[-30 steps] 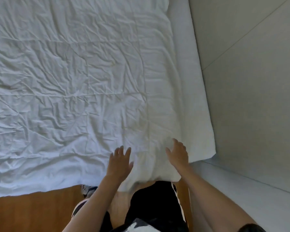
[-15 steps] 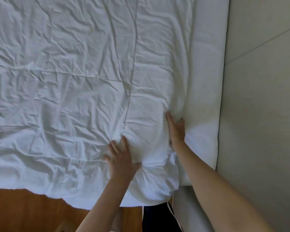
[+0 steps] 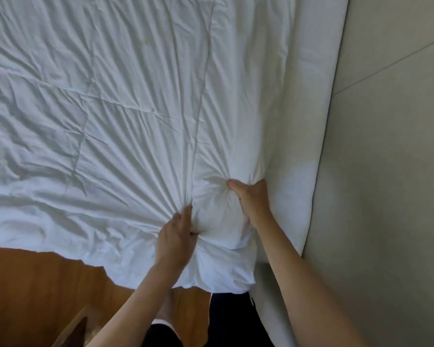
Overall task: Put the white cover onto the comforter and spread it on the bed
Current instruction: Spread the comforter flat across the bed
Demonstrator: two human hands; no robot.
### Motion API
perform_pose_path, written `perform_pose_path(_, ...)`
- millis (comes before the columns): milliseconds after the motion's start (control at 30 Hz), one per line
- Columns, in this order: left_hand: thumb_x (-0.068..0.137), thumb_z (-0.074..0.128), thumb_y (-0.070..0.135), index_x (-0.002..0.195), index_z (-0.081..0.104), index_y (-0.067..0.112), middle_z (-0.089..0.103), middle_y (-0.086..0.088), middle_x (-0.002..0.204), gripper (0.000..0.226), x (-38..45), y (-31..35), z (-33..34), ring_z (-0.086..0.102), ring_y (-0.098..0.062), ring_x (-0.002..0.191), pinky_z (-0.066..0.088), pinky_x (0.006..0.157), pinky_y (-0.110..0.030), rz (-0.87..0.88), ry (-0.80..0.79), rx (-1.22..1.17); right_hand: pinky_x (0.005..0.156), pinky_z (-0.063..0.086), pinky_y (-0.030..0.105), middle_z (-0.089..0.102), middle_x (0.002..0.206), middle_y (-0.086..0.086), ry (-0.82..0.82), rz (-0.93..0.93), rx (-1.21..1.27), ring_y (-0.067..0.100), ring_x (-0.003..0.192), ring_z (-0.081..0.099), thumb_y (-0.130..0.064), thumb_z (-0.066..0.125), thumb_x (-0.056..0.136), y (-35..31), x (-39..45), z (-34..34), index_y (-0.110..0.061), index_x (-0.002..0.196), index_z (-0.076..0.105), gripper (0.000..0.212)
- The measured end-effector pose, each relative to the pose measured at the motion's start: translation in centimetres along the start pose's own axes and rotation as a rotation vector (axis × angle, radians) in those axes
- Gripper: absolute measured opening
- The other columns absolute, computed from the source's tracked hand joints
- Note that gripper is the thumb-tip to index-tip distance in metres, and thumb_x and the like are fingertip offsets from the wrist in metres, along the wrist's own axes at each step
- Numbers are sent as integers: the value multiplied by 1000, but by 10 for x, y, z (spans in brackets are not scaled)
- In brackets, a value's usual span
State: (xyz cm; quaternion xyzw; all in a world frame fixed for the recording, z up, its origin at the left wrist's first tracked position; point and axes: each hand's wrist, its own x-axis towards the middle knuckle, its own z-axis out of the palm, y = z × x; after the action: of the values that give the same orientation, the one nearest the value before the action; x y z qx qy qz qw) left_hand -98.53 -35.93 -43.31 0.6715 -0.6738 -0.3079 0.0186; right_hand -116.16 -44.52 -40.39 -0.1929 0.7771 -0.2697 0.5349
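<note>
The white comforter, inside its white cover, lies wrinkled across the bed and fills most of the view. Its near right corner is bunched into a puffy lump that hangs over the bed's edge. My left hand clutches the fabric on the lump's left side, and creases fan out from that grip. My right hand squeezes the lump's right side, thumb on top. Both hands' fingertips are buried in the cloth.
The white mattress shows as a strip along the comforter's right edge. A beige wall stands close against it on the right. Brown wooden floor lies below the bed's near edge, with my dark-clothed legs at the bottom.
Both hands went from lying flat and open on the comforter to gripping its near right corner. The fabric has bunched up between them, and the view has moved closer over the bed.
</note>
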Motion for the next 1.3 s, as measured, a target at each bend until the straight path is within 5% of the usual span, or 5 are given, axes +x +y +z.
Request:
perform_pose_path(233,55,85,11,129,50,15,62,-8,90,82,-55,74,0,63,-21,65,49,45,-28,62,-245,2,86,48,32,64,104,-1,351,-2,-185,27,101,62,-29,82,70,14,-39,-79,-13,121,53,60)
perform_pose_path(400,98,44,23,152,17,19,33,-10,143,60,-66,63,-16,41,-24,126,42,95,-31,-85,-572,159,79,45,35,61,121,11,253,215,-353,32,104,60,-38,77,76,47,-39,-72,-9,128,45,68)
perform_pose_path(800,101,41,33,141,40,23,55,1,130,41,-31,89,-54,55,-15,118,42,97,-26,-54,-447,-54,63,47,34,64,91,5,357,100,-355,20,70,57,-29,72,79,69,-61,-70,-16,97,47,33)
perform_pose_path(1133,91,53,49,141,35,13,57,-10,122,64,24,152,-39,58,-31,110,41,85,-34,-232,-363,-50,58,50,27,68,70,5,205,-353,-557,24,64,67,5,73,73,75,-115,-29,-11,117,61,48)
perform_pose_path(1300,102,42,33,83,46,9,57,-5,78,30,19,136,-42,58,-26,76,41,67,-32,-225,-223,-77,46,45,21,61,59,-6,163,-478,-643,12,49,59,-8,88,59,85,-125,-35,-18,81,61,36)
